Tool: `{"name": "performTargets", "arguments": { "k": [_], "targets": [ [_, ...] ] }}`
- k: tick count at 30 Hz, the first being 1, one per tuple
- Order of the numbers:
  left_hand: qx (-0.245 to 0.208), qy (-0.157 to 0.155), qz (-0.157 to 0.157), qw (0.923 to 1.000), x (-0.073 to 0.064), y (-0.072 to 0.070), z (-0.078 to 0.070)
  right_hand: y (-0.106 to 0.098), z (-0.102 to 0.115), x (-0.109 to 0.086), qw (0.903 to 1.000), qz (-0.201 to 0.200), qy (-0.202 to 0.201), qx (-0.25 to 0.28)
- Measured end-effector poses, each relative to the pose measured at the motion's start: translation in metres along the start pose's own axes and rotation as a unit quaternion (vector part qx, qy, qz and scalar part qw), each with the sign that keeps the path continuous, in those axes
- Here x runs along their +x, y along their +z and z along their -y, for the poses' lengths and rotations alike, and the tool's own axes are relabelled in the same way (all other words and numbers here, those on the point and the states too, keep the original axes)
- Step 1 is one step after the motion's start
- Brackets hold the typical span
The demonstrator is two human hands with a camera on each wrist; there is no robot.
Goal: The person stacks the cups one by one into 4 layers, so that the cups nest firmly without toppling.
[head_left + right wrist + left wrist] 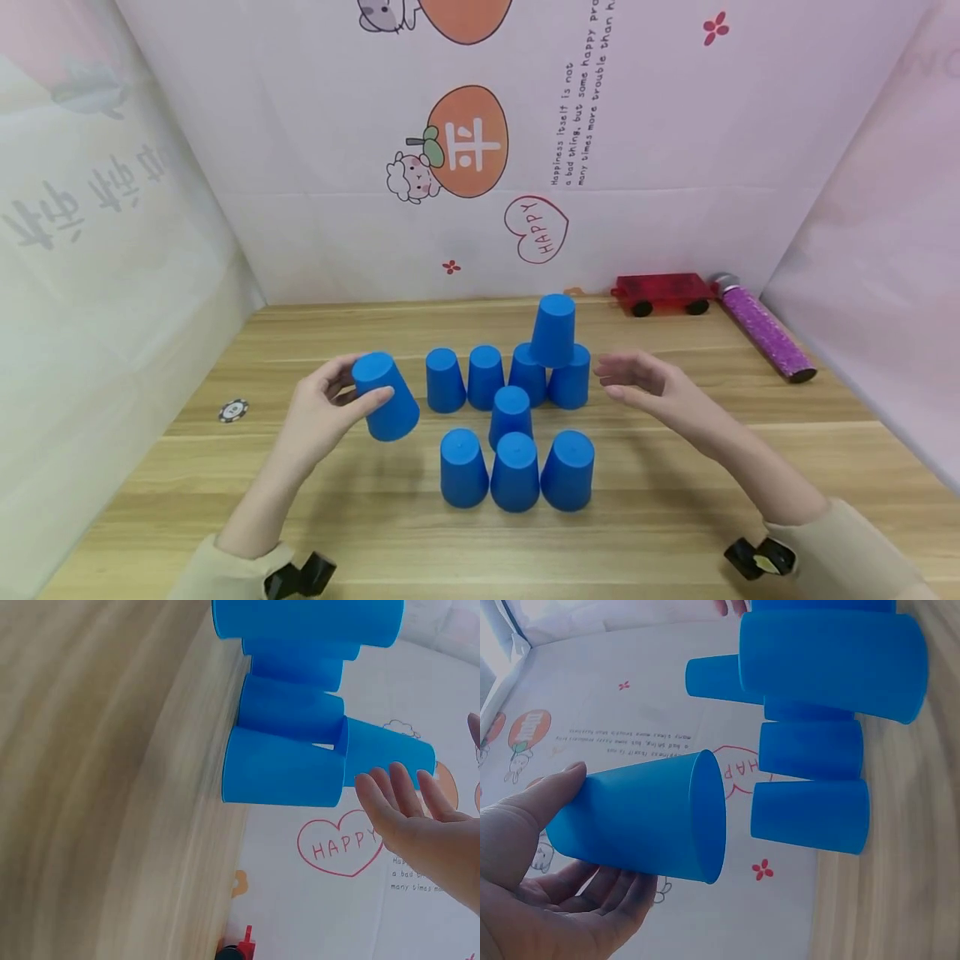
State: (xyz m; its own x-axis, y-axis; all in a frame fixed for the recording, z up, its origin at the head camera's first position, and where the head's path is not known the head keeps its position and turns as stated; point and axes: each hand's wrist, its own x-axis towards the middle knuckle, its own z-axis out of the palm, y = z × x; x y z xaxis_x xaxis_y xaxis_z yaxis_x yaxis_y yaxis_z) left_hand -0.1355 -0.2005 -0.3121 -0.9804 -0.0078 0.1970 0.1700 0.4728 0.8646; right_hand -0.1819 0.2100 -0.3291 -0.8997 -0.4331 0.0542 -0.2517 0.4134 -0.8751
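Note:
My left hand [318,408] grips a blue cup [387,397] between thumb and fingers, held tilted and mouth down above the table, left of the other cups. In the left wrist view that held cup [641,817] shows its rim. At the back stands a row of upside-down blue cups [446,381], and one cup [555,331] sits on top of the two rightmost. A single cup [511,414] stands in front of the row, with three more cups [516,472] nearer me. My right hand [648,387] hovers beside the stacked cup, fingers loosely bent, holding nothing.
A red toy cart [663,293] stands at the back right by the wall. Near it lies a purple glittery cylinder [765,332] with a silvery end. A poker chip [233,410] lies on the wooden table's left side. Printed sheets [330,167] form walls behind and beside.

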Motion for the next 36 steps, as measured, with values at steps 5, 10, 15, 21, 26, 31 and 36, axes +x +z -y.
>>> {"name": "performTargets", "arguments": {
  "k": [5,10,15,21,26,31,36],
  "targets": [
    [-0.009,-0.018,0.01,0.9997,0.016,0.003,-0.004,0.007,-0.001,-0.01,0.9992,0.02,0.019,0.027],
    [-0.018,-0.028,0.017,0.9993,0.033,0.008,-0.005,0.019,0.0,-0.017,0.9969,0.051,0.021,0.057],
    [-0.031,-0.019,0.021,0.9991,0.047,0.015,-0.006,0.03,-0.001,-0.021,0.9949,0.082,0.026,0.053],
    [-0.04,-0.003,0.012,0.9991,0.064,0.023,-0.009,0.04,-0.003,-0.021,0.9932,0.105,0.034,0.037],
    [-0.05,0.017,0.009,0.9986,0.078,0.031,-0.011,0.047,-0.005,-0.021,0.9934,0.105,0.024,0.039],
    [-0.051,0.026,0.012,0.9983,0.089,0.041,-0.012,0.052,-0.005,-0.021,0.9942,0.093,0.033,0.043],
    [-0.05,0.033,0.01,0.9981,0.097,0.052,-0.01,0.055,-0.006,-0.019,0.995,0.091,0.028,0.028]
  ]
}}
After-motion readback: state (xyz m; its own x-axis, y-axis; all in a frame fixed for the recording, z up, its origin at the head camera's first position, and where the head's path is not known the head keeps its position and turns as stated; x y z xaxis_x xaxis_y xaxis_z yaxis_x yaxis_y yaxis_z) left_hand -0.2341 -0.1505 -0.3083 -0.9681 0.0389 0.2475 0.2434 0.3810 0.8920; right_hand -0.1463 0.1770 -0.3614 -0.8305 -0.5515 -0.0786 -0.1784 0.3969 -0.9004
